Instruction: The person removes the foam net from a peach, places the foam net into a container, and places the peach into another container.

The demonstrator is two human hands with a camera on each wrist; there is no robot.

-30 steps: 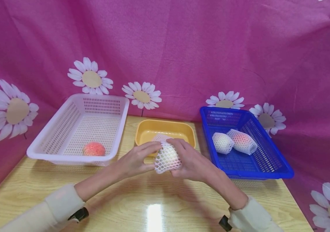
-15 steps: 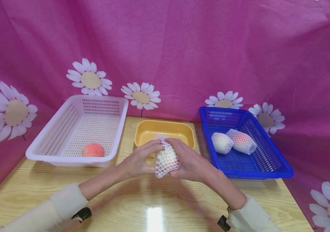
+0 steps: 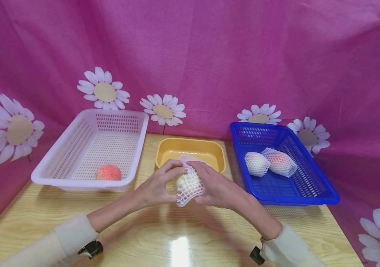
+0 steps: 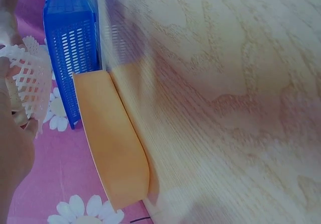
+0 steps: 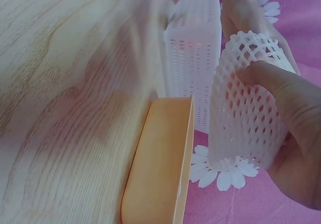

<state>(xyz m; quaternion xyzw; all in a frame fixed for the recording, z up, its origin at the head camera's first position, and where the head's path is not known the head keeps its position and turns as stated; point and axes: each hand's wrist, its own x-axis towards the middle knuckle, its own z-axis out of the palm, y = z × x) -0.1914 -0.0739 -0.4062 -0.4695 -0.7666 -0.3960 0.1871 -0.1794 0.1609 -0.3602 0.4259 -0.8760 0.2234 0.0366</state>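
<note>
In the head view, a peach in a white foam net sleeve [image 3: 189, 185] is held up in front of the yellow tray [image 3: 206, 145]. My left hand [image 3: 158, 185] pinches the sleeve from the left, fingers at its upper edge and thumb lower down. From the right, my right hand [image 3: 218, 185] grips the netted peach, its thumb pressing on the mesh in the right wrist view. Pinkish fruit shows through the holes of the foam net [image 5: 248, 108] there. Part of the net extends behind the fingers over the tray.
A white basket [image 3: 89, 181] on the left holds one bare peach [image 3: 108, 172]. On the right, a blue basket [image 3: 287, 196] contains two fruits in foam nets [image 3: 256, 164]. All stand on a wooden table [image 3: 143, 241] before a pink flowered cloth [image 3: 210, 74].
Both hands stay in front of the tray. The netted peach has shifted slightly left and tilted, and the net's lower end has drooped a little.
</note>
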